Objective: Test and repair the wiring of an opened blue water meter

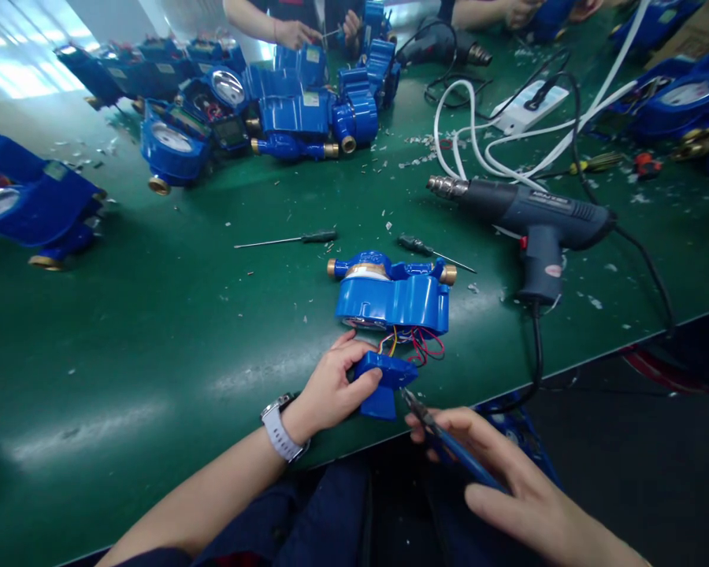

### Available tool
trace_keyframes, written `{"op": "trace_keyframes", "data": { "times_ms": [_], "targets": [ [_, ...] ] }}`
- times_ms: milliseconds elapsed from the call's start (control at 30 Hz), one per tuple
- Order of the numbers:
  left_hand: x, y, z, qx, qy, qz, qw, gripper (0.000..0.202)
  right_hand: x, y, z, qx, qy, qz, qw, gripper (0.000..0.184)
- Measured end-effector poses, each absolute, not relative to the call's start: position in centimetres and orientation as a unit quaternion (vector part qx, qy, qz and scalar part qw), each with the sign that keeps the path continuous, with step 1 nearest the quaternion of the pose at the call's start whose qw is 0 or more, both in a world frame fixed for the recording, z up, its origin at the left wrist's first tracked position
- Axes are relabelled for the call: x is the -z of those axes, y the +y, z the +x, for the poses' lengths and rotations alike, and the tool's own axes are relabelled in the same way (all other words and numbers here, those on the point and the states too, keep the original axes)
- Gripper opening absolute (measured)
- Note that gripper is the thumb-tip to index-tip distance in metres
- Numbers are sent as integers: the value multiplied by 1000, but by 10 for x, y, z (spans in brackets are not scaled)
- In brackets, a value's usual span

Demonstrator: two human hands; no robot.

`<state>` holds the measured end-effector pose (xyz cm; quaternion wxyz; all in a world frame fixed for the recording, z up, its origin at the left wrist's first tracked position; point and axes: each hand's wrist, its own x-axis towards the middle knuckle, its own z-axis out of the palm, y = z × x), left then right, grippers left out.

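Observation:
My left hand (336, 382), with a watch on the wrist, grips a small blue plastic cover (390, 368) at the near edge of the table. Red, yellow, white and black wires (419, 342) run from that piece to a blue water meter (393, 299) lying on its side just beyond, brass threaded ends to left and right. In my right hand (484, 465) is a pair of blue-handled pliers (449, 445), its jaws pointing up and left, close to the cover's lower right corner. Whether the jaws touch the cover I cannot tell.
Two screwdrivers, one to the left (301, 238) and one to the right (428, 250), lie behind the meter. A heat gun (532, 220) rests at right near a power strip (532, 106) and white cable. Several blue meters (295, 114) stand further back. Co-workers' hands (298, 34) are across the table.

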<state>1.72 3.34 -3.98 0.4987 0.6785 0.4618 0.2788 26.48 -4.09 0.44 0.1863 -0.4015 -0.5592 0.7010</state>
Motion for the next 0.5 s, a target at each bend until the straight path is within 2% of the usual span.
{"op": "trace_keyframes", "data": {
  "times_ms": [33,100,233,333,500],
  "targets": [
    [40,33,17,-277,463,679,497,17,-7,-39,264,-628,-618,-434,187,40],
    [40,34,17,-276,463,680,497,17,-10,-34,260,-465,-726,-471,186,47],
    [40,33,18,-278,462,680,497,16,-6,-24,246,-207,-855,-446,164,54],
    [39,33,18,-279,454,684,499,15,0,-18,239,-100,-880,-441,148,48],
    [39,33,17,-277,441,687,507,19,6,-11,234,-17,-888,-431,158,39]
  ]
}}
